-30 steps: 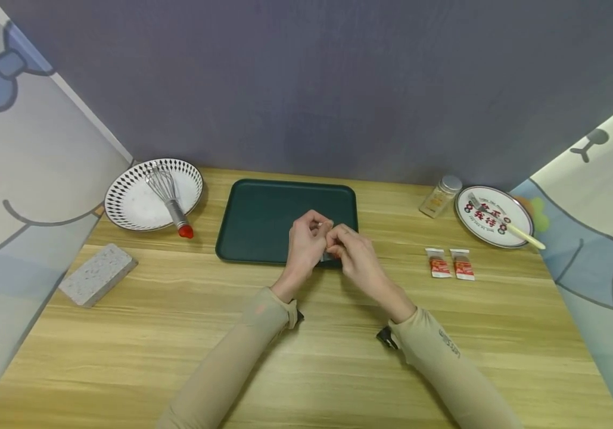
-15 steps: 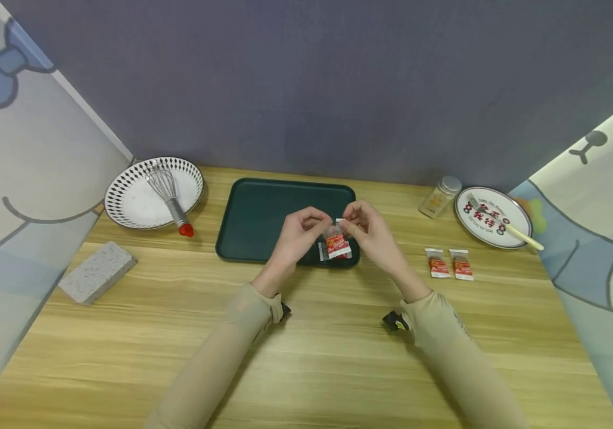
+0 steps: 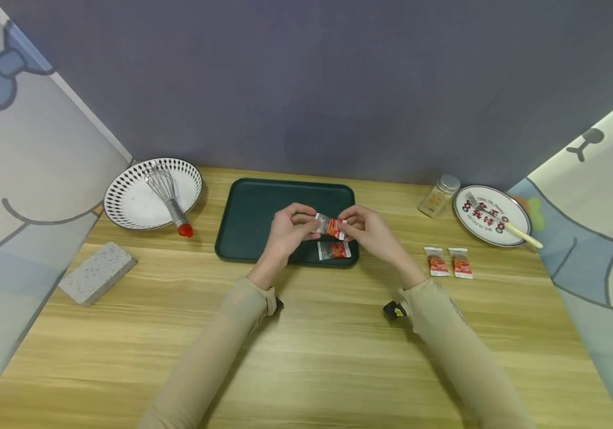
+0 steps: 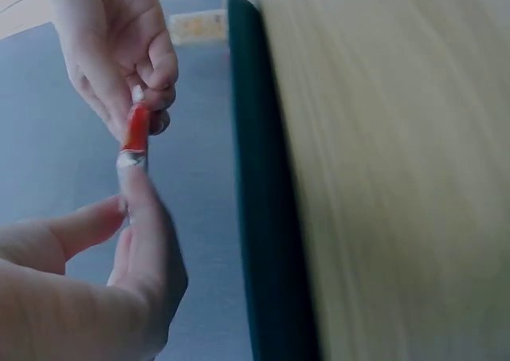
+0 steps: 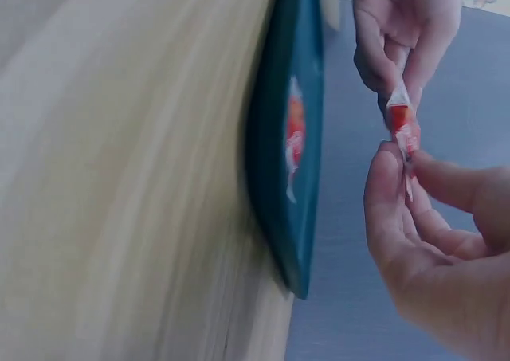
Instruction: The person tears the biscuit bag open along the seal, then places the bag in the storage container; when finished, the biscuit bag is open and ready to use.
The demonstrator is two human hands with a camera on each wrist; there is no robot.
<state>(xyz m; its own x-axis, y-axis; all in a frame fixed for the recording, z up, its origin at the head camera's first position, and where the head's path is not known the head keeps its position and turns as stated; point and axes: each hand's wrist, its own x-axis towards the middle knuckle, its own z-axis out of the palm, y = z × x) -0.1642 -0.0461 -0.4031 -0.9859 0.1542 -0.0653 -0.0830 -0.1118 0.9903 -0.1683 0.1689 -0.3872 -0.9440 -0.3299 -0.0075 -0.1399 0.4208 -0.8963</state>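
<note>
Above the near right corner of the green tray, the left hand and right hand pinched opposite ends of a red sauce packet, another packet lying at six o'clock, so a sharp tear risked squirting sauce.

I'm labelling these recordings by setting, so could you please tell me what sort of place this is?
Probably a staged tabletop kitchen set rather than a real kitchen: a wooden table walled by cartoon-printed panels, with a whisk on a patterned plate, a green tray and sauce packets.
</note>
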